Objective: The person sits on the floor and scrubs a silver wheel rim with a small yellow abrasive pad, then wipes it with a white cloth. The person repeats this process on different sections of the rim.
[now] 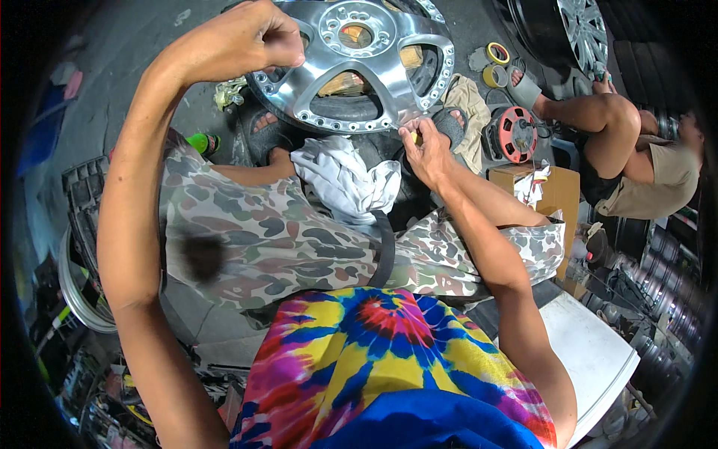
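A polished silver alloy wheel rim (389, 82) with broad spokes and small bolts along its lip lies in front of me, above a dark tyre. My left hand (247, 41) is bent over its left side with the fingers curled in; what they hold, if anything, is hidden. At the near right edge of the rim, my right hand (430, 153) pinches a small yellow thing (416, 138), mostly covered by the fingers. A crumpled white cloth (348, 176) lies between my legs, just below the rim.
Right of the rim are tape rolls (495, 75), a beige cloth (467, 112), a red and black cable reel (516, 135) and a cardboard box (561, 191). Another person (636, 150) sits at the far right beside another wheel (583, 34). A wheel hoop (78, 292) stands at left.
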Demonstrator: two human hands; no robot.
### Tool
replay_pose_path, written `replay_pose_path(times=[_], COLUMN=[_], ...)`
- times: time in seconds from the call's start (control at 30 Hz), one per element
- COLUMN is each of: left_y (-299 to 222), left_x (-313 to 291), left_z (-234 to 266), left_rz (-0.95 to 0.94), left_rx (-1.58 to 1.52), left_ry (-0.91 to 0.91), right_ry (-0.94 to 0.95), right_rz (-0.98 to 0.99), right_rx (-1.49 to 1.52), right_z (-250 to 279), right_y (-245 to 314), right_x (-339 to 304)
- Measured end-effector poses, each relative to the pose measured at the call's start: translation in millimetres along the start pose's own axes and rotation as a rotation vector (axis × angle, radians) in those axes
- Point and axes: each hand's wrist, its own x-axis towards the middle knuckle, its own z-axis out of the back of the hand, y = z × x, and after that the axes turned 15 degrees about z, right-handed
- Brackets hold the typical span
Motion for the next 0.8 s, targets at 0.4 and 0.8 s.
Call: replay_pose_path(times=[0.4,0.8], left_y=[-18,8], left_x=[0,4], left_z=[-39,-4], left_rz=[-0.030,0.107], left_rx=[-0.066,-0.244], left_ry=[0.089,0.145], right_ry=[-0.100,-0.361], right_rz=[-0.127,-0.348], right_rx=[0.809,0.654], right_z=[-13,-39], right_y=[122,94], right_x=[47,67])
